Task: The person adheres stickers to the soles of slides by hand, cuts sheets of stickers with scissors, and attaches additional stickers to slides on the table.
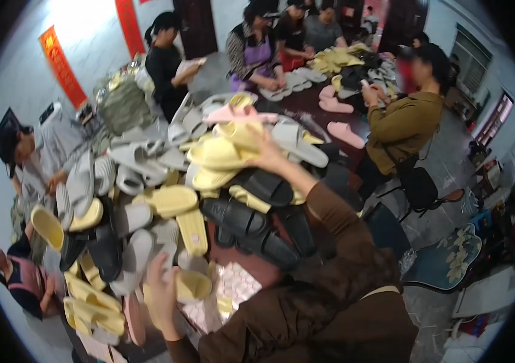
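My right hand (pixel 265 152) is at the near end of a yellow pair (pixel 224 148) on top of the heap; the thumb lies low along the side and the fingers reach up over it, closed around that end. My left hand (pixel 162 295) is nearer to me, raised beside a yellow slipper (pixel 195 285) and overlapping its edge. Its fingers are blurred; they look a little apart, but I cannot tell whether they pinch the slipper or only touch it.

Just beyond the yellow pair lies a pink slipper (pixel 242 114), and to the right of my right hand a grey slipper (pixel 303 147) slants down. A black slipper (pixel 263 186) sits just below my wrist, with more black ones (pixel 236 218) nearer to me. Close to my left hand are a patterned sheet (pixel 239 281) on its right and, on its left, a stack of yellow slippers (pixel 91 308).

Across the dark red table (pixel 300 107), a person in a purple apron (pixel 259 55) bends over a row of grey slippers (pixel 294 83). On the right, a person in a mustard jacket (pixel 409 124) stands holding something too small to make out. A person in grey (pixel 58 148) is at the heap's left side.
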Action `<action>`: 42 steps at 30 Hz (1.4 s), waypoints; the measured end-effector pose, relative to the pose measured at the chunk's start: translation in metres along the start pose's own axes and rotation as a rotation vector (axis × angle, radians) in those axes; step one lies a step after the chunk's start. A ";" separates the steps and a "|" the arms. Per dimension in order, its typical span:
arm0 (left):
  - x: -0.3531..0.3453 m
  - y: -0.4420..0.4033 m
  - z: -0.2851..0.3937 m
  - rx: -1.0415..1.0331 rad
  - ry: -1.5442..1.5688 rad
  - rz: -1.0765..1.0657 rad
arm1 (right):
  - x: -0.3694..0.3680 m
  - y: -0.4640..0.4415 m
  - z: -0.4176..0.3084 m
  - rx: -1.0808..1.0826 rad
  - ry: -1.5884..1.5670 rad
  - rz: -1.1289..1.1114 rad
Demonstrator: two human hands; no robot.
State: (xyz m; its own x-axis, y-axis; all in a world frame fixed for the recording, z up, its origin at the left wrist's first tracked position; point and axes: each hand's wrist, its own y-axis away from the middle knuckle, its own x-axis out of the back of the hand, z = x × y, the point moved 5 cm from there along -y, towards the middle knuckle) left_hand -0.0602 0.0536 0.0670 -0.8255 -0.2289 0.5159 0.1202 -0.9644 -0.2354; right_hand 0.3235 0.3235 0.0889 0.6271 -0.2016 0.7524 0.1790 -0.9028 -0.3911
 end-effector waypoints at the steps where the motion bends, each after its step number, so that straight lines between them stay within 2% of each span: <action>1: -0.033 -0.019 -0.003 0.022 0.119 -0.090 | -0.004 0.002 -0.002 -0.061 -0.001 -0.005; 3: -0.087 -0.058 -0.004 0.072 0.304 -0.197 | -0.003 0.018 -0.014 0.061 0.089 0.091; 5: -0.123 -0.098 -0.004 0.029 0.321 -0.226 | -0.008 0.027 -0.013 -0.037 0.206 0.008; 8: -0.161 -0.130 -0.005 0.057 0.339 -0.298 | 0.008 0.021 -0.022 0.068 0.257 0.146; 10: -0.175 -0.145 0.007 -0.034 0.349 -0.317 | -0.002 0.023 -0.023 0.096 0.258 0.173; 13: -0.177 -0.145 0.020 -0.028 0.368 -0.347 | -0.013 0.011 -0.019 0.118 0.250 0.169; 15: -0.173 -0.141 0.022 0.007 0.392 -0.349 | -0.002 0.006 -0.031 0.277 0.191 0.311; 18: -0.160 -0.132 0.015 0.031 0.427 -0.306 | 0.003 -0.007 -0.041 0.308 0.184 0.374; 22: -0.137 -0.118 0.024 0.122 0.472 -0.262 | 0.001 -0.041 -0.045 0.207 0.090 0.329; 25: -0.128 -0.114 0.028 0.153 0.534 -0.218 | 0.019 -0.056 -0.045 -0.077 -0.146 0.251; 26: -0.127 -0.112 0.028 0.163 0.561 -0.210 | 0.020 -0.054 -0.048 -0.079 -0.149 0.244; 29: -0.129 -0.112 0.032 0.158 0.586 -0.239 | 0.014 -0.051 -0.053 -0.206 -1.017 0.072; 30: -0.129 -0.114 0.035 0.152 0.599 -0.253 | 0.017 -0.048 -0.058 -0.204 -1.017 0.071; 31: -0.130 -0.116 0.037 0.152 0.600 -0.248 | 0.016 -0.042 -0.064 -0.210 -1.186 0.058; 33: -0.133 -0.120 0.048 0.217 0.823 -0.196 | 0.011 -0.026 -0.078 -0.226 -1.530 0.015; 35: -0.127 -0.123 0.052 0.257 0.925 -0.117 | 0.004 -0.011 -0.090 -0.235 -1.566 -0.051; 37: -0.129 -0.131 0.060 0.235 1.132 -0.206 | 0.001 0.001 -0.099 -0.256 -1.617 -0.118; 38: -0.127 -0.133 0.062 0.239 1.126 -0.184 | -0.001 0.005 -0.106 -0.256 -1.627 -0.141; 41: -0.131 -0.133 0.080 0.205 1.277 -0.350 | -0.005 0.017 -0.119 -0.268 -1.623 -0.147; 42: -0.130 -0.129 0.082 0.213 1.270 -0.343 | -0.008 0.020 -0.123 -0.274 -1.632 -0.154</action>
State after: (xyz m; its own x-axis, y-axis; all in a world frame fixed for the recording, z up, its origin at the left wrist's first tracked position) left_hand 0.0771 0.1967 0.0980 -0.7547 0.1973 -0.6257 -0.2084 -0.9764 -0.0566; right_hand 0.2294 0.2602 0.1403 0.7307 0.3141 -0.6061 0.2911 -0.9465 -0.1395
